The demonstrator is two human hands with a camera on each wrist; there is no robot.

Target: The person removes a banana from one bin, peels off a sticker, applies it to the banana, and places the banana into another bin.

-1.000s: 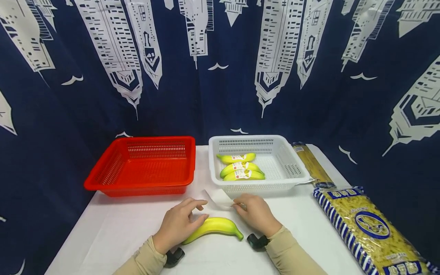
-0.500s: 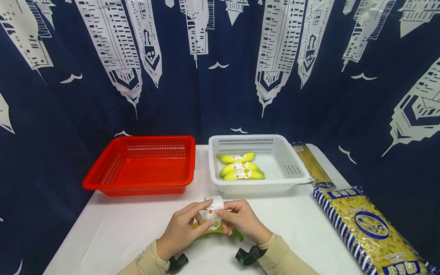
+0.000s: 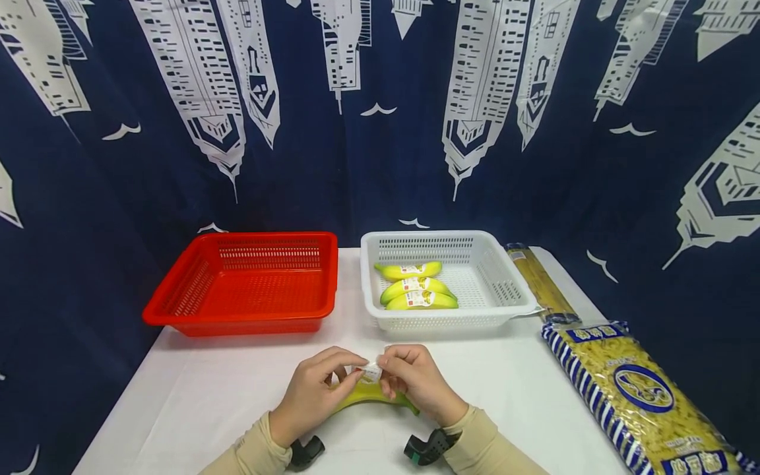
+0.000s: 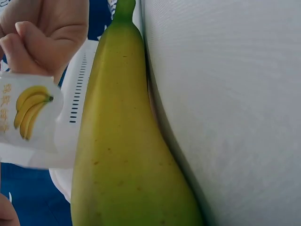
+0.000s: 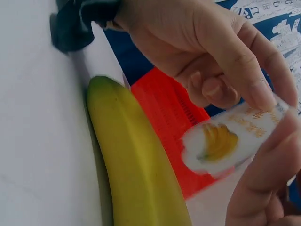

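Note:
A small white label (image 3: 371, 373) printed with a bunch of bananas spans the two hands, above a loose banana (image 3: 373, 394). My left hand (image 3: 318, 394) pinches one end of it between thumb and index finger. At the other end, my right hand (image 3: 420, 382) grips it with thumb and fingertips. The right wrist view shows the label (image 5: 221, 141) tilted, its picture side visible. Below both hands the banana lies unlabelled on the white table, its middle partly covered by fingers in the head view. It fills much of the left wrist view, where the banana (image 4: 122, 132) looks yellow-green.
Behind the hands stand a red basket (image 3: 249, 322) at left and a white basket (image 3: 457, 318) at right. Several labelled bananas (image 3: 415, 287) lie in the white one. Along the right side are a bag of pasta (image 3: 647, 396) and a long pack (image 3: 543, 287) of thin sticks.
The right hand has brought white paper from beyond the banana to the left hand. The label, first seen facing up between them, is now tilted and pinched at both ends.

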